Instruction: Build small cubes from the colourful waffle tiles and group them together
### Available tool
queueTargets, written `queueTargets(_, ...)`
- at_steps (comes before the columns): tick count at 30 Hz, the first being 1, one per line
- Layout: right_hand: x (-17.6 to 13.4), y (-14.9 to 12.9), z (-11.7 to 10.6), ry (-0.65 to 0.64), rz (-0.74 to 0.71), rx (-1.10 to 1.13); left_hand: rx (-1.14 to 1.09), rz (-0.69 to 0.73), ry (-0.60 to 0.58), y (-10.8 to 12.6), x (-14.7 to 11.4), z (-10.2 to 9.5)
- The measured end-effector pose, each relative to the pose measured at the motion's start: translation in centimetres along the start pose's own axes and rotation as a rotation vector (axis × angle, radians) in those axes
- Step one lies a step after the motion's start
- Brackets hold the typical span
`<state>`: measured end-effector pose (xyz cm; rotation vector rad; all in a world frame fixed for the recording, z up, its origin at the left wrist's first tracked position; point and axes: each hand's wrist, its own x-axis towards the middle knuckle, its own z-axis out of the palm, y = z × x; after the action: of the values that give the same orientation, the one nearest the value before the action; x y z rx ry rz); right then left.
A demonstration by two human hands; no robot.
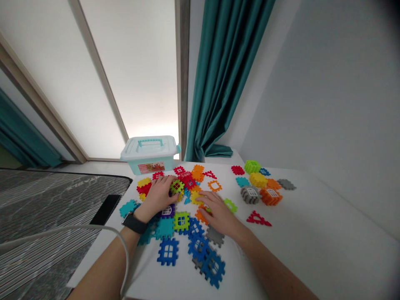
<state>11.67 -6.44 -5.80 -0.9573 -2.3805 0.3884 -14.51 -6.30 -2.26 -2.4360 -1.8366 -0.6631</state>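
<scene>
I'm getting, over the link, a plain pale wall [328,104] on the R, w/ a white table [296,233] standing by it. A teal curtain [226,79] is hanging in folds nearby; a 2nd curtain [26,131] is showing far L. Big pale panels [134,62] are glowing btwn them, brightest low down — grey-brown frames [183,83] are edging them. Grey striped surface [56,196] is spreading lower L.

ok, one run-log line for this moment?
left hand: around lime window piece | right hand: at yellow piece | gray stack: beside orange stack | box: lid on
</scene>
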Motion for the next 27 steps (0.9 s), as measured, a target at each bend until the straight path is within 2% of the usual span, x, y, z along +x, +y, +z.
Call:
queueTargets(5,0.1,-0.4,-0.1,0.037,-0.017,-0.005,-0.205,0.17,0.109,0.8,-0.2,-0.4)
queueTargets(12,0.4,-1.8,-0.8,0.292,0.072,0.087,-0.297,0.306,0.232,2.7,-0.5,-0.6)
queueTargets(18,0.4,-2.3,-1.0,0.408,0.114,0.174,-0.388,0.321,0.23,4.7,-1.1,0.3)
queueTargets(27,0.7,-2.7,-0.9,0.439,0.278,0.45,-0.378,0.353,0.2,5.3,-1.3,0.9)
